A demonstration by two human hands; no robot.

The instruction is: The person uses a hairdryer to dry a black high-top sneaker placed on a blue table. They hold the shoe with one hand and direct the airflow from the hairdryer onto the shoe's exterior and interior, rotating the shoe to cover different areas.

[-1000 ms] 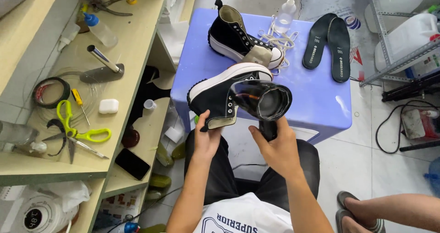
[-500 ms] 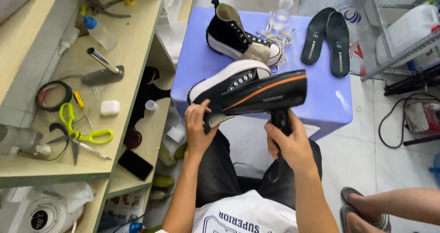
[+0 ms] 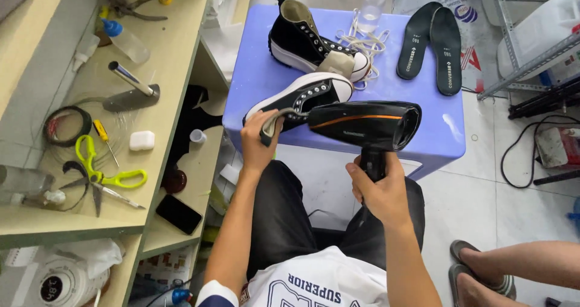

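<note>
While my right hand (image 3: 380, 186) wraps the handle of a glossy black hair dryer (image 3: 362, 124), my left hand (image 3: 258, 145) pinches the tongue of a black canvas platform sneaker (image 3: 302, 99) lying on the lavender plastic stool (image 3: 260, 71). Beyond it I see a clear squeeze bottle (image 3: 371, 10); whether it holds liquid I cannot tell.

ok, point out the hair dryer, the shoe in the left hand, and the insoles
hair dryer (image 3: 362, 123): head view, on the black barrel.
shoe (image 3: 305, 97): head view, on the black laced side.
insoles (image 3: 432, 44): head view, on the pair where the two overlap.
</note>
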